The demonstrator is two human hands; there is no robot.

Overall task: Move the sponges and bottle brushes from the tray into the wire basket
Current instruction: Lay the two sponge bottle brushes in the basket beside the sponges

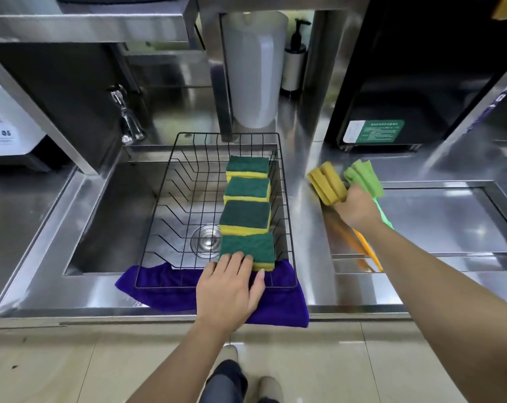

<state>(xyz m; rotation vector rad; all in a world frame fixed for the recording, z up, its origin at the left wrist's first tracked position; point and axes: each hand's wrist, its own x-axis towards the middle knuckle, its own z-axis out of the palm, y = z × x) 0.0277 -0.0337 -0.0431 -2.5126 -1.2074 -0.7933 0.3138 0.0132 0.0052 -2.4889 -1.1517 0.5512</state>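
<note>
Left fingers (240, 258) spread flat, pressing on nearest green-and-yellow sponge (248, 251) at front right of wire basket (156, 228); thumb alongside sponge's near edge, no pinch

Left hand (229, 289) resting over basket's front rim, above purple cloth (278, 303) tucked under it

Three more sponges (246, 193) in a row behind it along right side of basket, green side up, touching or nearly so

Right hand (355, 209) fisted around two bottle brushes at the neck, fingers hidden behind the back of the hand: yellow sponge head (326, 184) and green sponge head (364, 178) pointing away and up, orange handle (365, 248) and green handle (384, 216) trailing back toward body

Brushes held over left edge of steel tray (450, 228), just right of basket

Key relation: basket lies left of right hand, free space in left half; brush long axis runs roughly parallel to basket's long side, so likely a sideways shift left and lay down, no big rotation

Right hand nearer and already loaded; left likely just steadying sponge

Probably last items, tray otherwise looks bare
</note>
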